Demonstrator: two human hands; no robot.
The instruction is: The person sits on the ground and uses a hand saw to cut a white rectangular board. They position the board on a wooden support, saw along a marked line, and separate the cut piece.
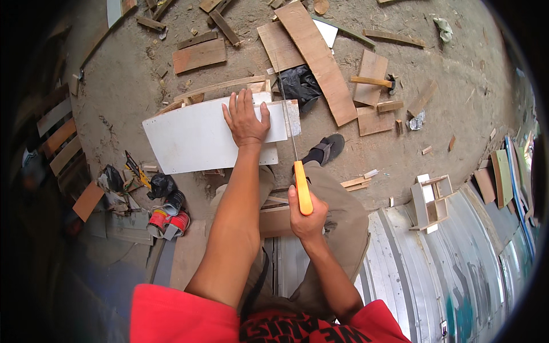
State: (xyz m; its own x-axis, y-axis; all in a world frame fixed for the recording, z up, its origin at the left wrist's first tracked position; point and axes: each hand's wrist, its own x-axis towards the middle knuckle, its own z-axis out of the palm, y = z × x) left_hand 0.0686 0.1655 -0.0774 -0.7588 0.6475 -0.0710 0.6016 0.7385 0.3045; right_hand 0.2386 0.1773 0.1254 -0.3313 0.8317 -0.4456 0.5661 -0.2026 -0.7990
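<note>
The right hand (309,219) grips the yellow-handled handsaw (302,186) over the right end of the white board (194,138); the left hand (246,120) is flat on top. I'd press down hard and saw slow and straight.

A dusty, grey-brown earthen-looking floor (394,166) spreads across the space. Ridged, silvery metal sheeting (446,243) covers the lower right, catching bright light, with a small, pale wooden compartmented unit (419,206) at its upper edge. Long, flat, green and brown panels (501,180) stand along the right side; the far left is dim.
</note>
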